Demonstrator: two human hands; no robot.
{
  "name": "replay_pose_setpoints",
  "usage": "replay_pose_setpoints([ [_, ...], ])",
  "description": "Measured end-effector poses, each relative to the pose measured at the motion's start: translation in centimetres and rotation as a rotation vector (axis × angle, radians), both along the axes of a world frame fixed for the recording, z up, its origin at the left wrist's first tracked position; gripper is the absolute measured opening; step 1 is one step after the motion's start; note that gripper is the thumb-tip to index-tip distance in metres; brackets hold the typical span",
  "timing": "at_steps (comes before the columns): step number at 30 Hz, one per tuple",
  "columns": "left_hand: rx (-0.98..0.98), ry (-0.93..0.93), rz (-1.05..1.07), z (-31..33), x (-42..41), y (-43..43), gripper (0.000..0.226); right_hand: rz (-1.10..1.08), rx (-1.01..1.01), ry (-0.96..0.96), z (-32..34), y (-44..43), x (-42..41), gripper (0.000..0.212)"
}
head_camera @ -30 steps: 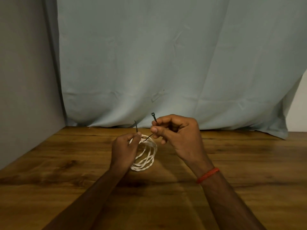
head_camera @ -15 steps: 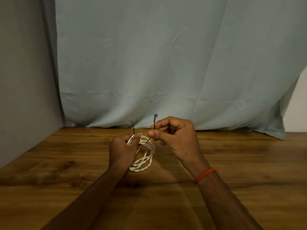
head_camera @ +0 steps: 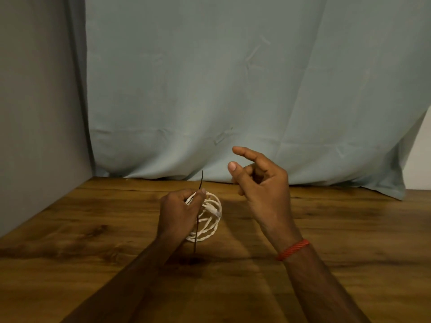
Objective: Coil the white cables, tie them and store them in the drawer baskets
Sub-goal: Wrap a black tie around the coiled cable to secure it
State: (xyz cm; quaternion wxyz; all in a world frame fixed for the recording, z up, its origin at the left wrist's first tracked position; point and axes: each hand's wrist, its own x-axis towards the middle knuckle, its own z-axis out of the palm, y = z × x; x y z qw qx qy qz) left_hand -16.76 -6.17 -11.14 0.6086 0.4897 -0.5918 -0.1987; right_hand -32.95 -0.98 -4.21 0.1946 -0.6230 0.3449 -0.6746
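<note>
The left hand [head_camera: 178, 212] gripped the coiled white cable [head_camera: 211, 220] over the table [head_camera: 326, 229], thumb pinning the black tie [head_camera: 197, 226] against it. The right hand [head_camera: 261, 190], fingers spread, held nothing. Recommended: take the tie's free end and cinch every loop.

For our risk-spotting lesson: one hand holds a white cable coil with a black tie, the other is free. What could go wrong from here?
1. The black tie runs straight, not closed into a loop, pinned only by the left hand; it could slip out.
2. The white cable coil is gripped at one side only; its loops may spring apart.
3. The right hand is open and away, so nothing steadies the far side.
</note>
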Motion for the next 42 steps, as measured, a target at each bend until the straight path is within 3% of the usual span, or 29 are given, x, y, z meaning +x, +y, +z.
replay_pose_setpoints([
  [4,-0.039,-0.019,-0.004,-0.1,0.0,-0.1,0.021,-0.047,0.029,0.131,-0.3,-0.7,-0.4,0.011],
  [11,0.033,0.058,-0.039,-0.2,0.2,-0.2,0.026,0.364,0.199,0.656,-0.7,0.3,0.6,0.014],
  [15,0.085,0.127,-0.08,0.1,0.1,0.1,0.027,0.333,-0.01,1.149,-2.3,1.5,3.5,0.027],
  [17,0.102,0.158,-0.097,0.1,0.5,0.0,0.024,0.299,-0.12,1.255,-3.5,1.5,4.7,0.029],
  [21,0.067,0.148,-0.077,0.0,0.9,-0.4,0.023,0.28,-0.052,1.401,-4.6,1.3,5.3,0.031],
  [35,-0.02,0.177,-0.066,-0.7,0.5,-0.7,0.014,0.243,-0.08,1.389,-4.4,0.7,4.4,0.028],
  [38,-0.024,0.195,-0.087,-0.9,0.6,-0.9,0.015,0.296,-0.013,1.254,-2.9,1.0,3.6,0.018],
  [42,-0.027,0.188,-0.08,-1.3,1.0,-1.6,0.018,0.402,0.063,0.926,-1.2,1.4,2.6,0.014],
])
